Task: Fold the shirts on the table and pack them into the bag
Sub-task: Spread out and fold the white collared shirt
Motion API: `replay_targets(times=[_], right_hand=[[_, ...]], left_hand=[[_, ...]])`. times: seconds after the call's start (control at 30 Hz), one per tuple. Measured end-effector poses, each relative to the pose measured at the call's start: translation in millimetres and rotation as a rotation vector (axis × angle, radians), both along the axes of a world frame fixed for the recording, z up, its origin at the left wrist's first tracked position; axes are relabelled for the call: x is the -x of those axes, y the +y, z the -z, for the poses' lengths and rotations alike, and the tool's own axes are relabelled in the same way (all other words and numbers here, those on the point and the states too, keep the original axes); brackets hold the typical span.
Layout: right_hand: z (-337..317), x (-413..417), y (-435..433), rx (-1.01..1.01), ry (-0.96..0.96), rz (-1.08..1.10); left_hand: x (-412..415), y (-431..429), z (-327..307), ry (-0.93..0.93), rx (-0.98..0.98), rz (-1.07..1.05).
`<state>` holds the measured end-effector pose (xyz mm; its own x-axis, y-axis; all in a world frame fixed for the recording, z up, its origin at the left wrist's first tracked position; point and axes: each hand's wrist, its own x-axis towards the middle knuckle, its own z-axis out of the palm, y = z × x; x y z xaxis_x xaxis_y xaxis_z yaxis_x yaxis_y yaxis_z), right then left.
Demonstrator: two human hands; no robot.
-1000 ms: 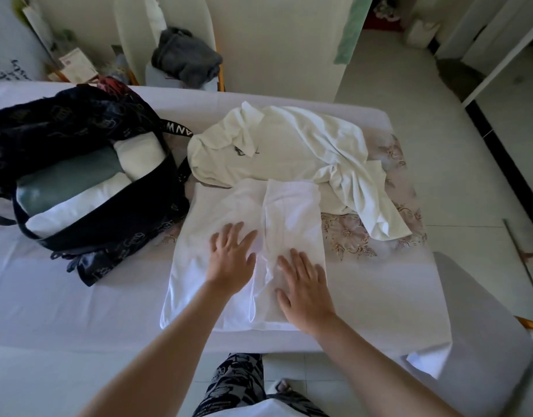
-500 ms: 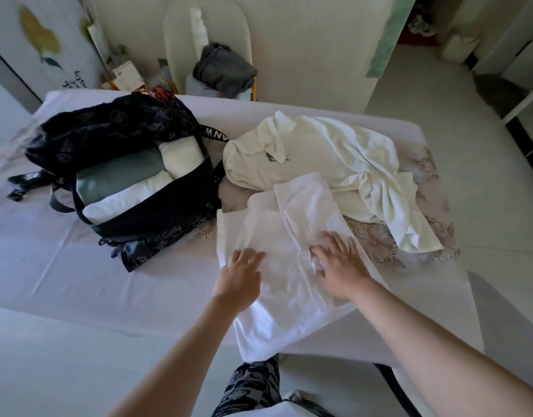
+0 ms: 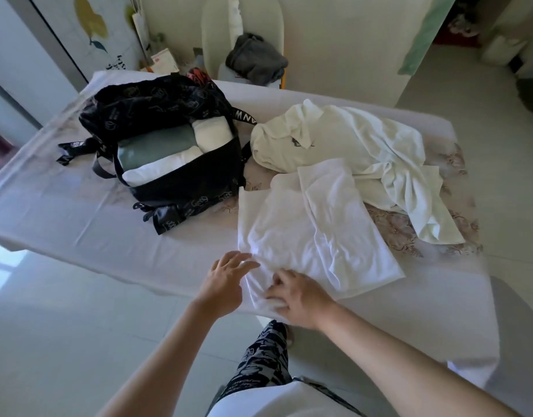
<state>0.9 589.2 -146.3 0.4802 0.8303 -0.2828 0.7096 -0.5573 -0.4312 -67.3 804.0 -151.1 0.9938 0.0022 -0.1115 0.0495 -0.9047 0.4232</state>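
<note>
head view: the white shirt (image 3: 316, 233) lies on the near right part of the table (image 3: 78, 221), its sides already folded in to make a long panel, with one flap lying on top along the right. half a second ago both palms lay flat on its middle; now both are at its near hem. the left hand (image 3: 226, 278) is open, straight fingers touching the near left edge. the right hand (image 3: 298, 296) curls its fingers over the hem and seems to pinch it. i judge the smoothing is over and the lengthwise fold, near end up to far end, comes next.

the cloth is thin, soft and limp, softly creased near the hands, so it will sag unless lifted by both corners. just behind it, touching its far end, a cream shirt (image 3: 349, 139) lies in a loose heap, not yet folded. to the left stands the black bag (image 3: 175, 188), a soft fabric one with straps, mouth open, with folded clothes (image 3: 160, 145) in grey-green and white packed inside.
</note>
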Motion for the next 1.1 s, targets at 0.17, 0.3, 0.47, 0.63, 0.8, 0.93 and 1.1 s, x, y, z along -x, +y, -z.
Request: replay_targets(times=[0.17, 0.3, 0.47, 0.63, 0.8, 0.93, 1.1], right_hand=[[-18, -3, -2, -0.271, 0.266, 0.487], [-34, -7, -14, -0.461, 0.315, 0.727], [-47, -19, -37, -0.612, 0.324, 1.0], [-55, -42, -75, -0.77, 0.363, 1.421], [-29, -56, -126, -0.403, 0.233, 1.652], [-8, -66, -144, -0.006, -0.131, 1.364], [1, -85, -118, -0.005, -0.31, 0.876]], left_hand=[[5, -16, -6, 0.104, -0.022, 0.126], [-29, -26, -7, -0.116, -0.05, -0.037], [-97, -24, -44, -0.068, -0.248, -0.135], [-190, -76, -88, -0.117, -0.261, 0.153], [-231, -153, -72, -0.191, -0.183, 0.448], [-224, -149, -38, -0.342, -0.171, 0.426], [-218, -106, -23, -0.473, -0.19, 0.167]])
